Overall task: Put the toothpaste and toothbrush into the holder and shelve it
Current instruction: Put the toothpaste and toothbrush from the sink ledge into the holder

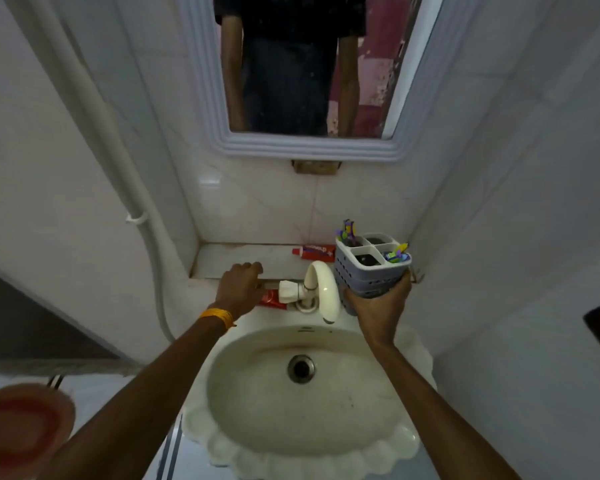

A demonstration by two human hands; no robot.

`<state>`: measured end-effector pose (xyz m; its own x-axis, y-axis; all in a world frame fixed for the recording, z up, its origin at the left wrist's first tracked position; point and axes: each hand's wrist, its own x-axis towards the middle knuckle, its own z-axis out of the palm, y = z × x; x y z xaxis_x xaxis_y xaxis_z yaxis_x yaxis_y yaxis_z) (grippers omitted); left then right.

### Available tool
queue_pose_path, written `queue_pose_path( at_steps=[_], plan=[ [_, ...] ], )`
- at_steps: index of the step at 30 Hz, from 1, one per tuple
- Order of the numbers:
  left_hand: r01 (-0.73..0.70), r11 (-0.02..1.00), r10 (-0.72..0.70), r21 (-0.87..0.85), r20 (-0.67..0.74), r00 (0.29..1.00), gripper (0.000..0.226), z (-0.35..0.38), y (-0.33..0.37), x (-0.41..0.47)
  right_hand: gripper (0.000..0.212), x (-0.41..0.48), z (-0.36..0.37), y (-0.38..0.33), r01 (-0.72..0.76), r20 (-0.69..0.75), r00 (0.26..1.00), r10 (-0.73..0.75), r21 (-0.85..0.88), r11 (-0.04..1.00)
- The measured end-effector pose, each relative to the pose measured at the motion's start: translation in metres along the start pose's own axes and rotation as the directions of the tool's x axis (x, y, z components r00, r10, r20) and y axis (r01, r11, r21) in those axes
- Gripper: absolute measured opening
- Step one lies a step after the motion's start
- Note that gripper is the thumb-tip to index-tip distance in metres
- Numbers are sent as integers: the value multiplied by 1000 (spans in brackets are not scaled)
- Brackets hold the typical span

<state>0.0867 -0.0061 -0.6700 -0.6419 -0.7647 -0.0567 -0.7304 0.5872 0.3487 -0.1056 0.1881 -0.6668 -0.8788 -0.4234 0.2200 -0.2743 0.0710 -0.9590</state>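
Note:
My right hand [378, 306] grips the grey perforated holder [371, 271] from below, upright, right of the tap. Colourful toothbrushes stand in it: one at its back left corner [347, 232], another in its right compartment [397, 254]. A red toothpaste tube [314, 251] lies on the white shelf [243, 258] behind the tap. My left hand [239, 285] reaches to the shelf's front edge, fingers closed around a second red toothpaste tube [270, 299] lying left of the tap; most of that tube is hidden.
A cream tap [321, 289] rises between my hands above the sink [302, 386]. A mirror [291, 64] hangs on the tiled wall above the shelf. A white pipe [118, 168] runs down the left wall. A red-and-white basin [18, 431] sits at the lower left.

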Motion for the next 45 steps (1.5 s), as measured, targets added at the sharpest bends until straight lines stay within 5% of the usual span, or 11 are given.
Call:
queue_pose_path(
  at_steps=[14,20,32,40,45],
  plan=[
    [-93,976,65,199,144,987,42,34,-39,18,133,-10,3,54,-22,10,1000,23,-69,997],
    [-111,994,110,-2,201,973,41,22,-38,13,136,-10,-1,53,-65,35,997,64,7,998],
    [-110,940,47,-322,-198,979,34,-107,0,11,131,-7,-7,59,-84,55,995,85,-16,996],
    [-430,857,385,-285,-201,901,35,-131,108,49,128,-9,-11,63,-134,60,989,132,27,991],
    [-543,807,545,-232,-60,836,33,-104,165,76,133,-8,-11,70,-157,53,986,156,16,987]
  ],
)
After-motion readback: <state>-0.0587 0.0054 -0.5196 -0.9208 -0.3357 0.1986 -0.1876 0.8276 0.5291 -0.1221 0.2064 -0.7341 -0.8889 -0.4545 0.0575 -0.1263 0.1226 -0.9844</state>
